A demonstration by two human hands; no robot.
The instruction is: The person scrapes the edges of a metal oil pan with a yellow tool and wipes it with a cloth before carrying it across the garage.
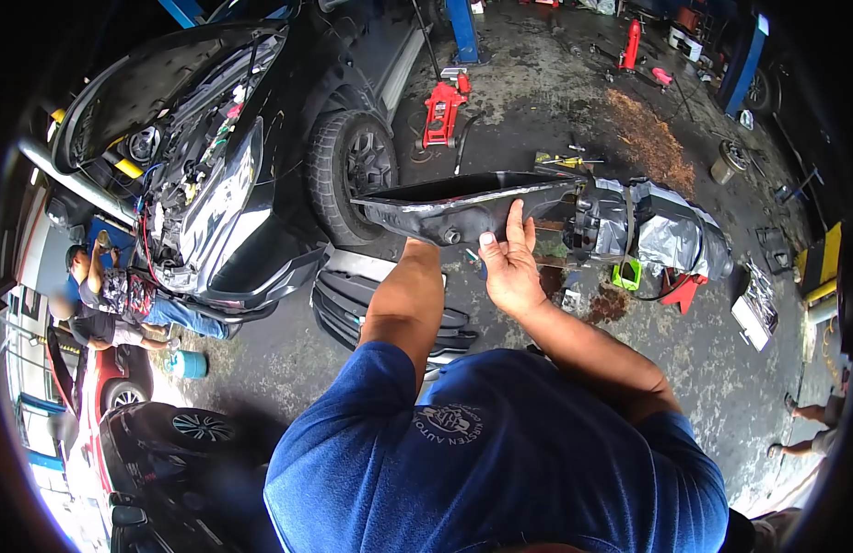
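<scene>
A black oil pan (417, 221) with a wide flange and a fitting on its near wall is held up in front of me, its hollow side facing up and away. My left hand (421, 245) reaches beneath and behind its left part and supports it; those fingers are hidden by the pan. Against the right part of the pan's near wall is my right hand (511, 267), palm toward me, thumb and fingers stretched upward and apart. Just right of the pan lies a long gearbox-like assembly (652, 226), partly wrapped in silver-grey plastic.
A black vehicle (288, 138) with its hood raised stands at left. Beyond the pan are a red floor jack (442, 111) and a blue lift post (463, 32). A black grille-like part (390, 318) lies below my left arm. Two people (113, 286) are at far left.
</scene>
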